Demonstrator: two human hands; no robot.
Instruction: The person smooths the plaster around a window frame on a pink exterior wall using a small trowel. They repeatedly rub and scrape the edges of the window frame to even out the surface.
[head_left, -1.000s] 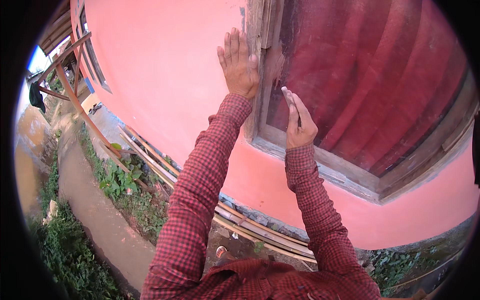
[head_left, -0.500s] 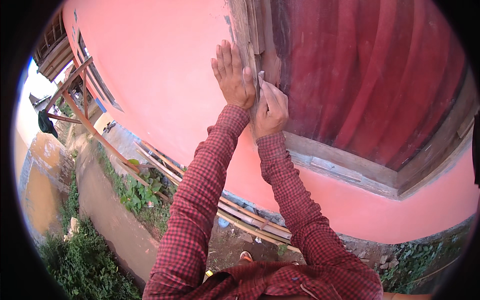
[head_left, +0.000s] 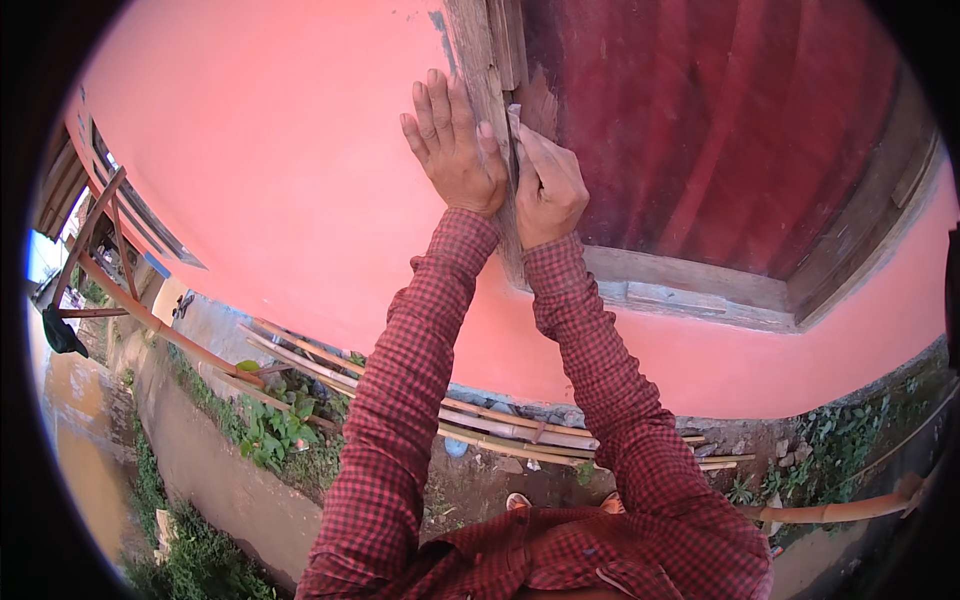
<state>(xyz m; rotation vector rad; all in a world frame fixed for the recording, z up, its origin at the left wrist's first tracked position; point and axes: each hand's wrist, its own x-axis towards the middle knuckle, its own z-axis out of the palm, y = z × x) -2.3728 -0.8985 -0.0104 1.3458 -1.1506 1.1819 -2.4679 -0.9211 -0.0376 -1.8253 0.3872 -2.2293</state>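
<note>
My left hand (head_left: 458,150) lies with its fingers stretched out against the pink wall (head_left: 290,170), its thumb side along the weathered wooden window frame (head_left: 472,45). Just right of it, my right hand (head_left: 552,190) is closed in a pinch at the inner edge of that upright. A small, pale grey, folded-looking piece (head_left: 514,114) sticks up from the fingertips; the rest of it is hidden in the grip. Behind the right hand is a window pane (head_left: 690,130) with red curtain folds showing.
The wooden sill (head_left: 690,290) runs right below the pane. Bamboo poles (head_left: 500,425) lie along the wall's foot. A slanted pole structure (head_left: 150,315) stands at left, near green plants (head_left: 275,435) and a dirt path (head_left: 190,420). Another pole (head_left: 840,512) crosses at lower right.
My right hand has slid slightly up along the frame with the grey piece. The left hand stays at about the same spot on the wall. The whole view has shifted, showing both feet.
</note>
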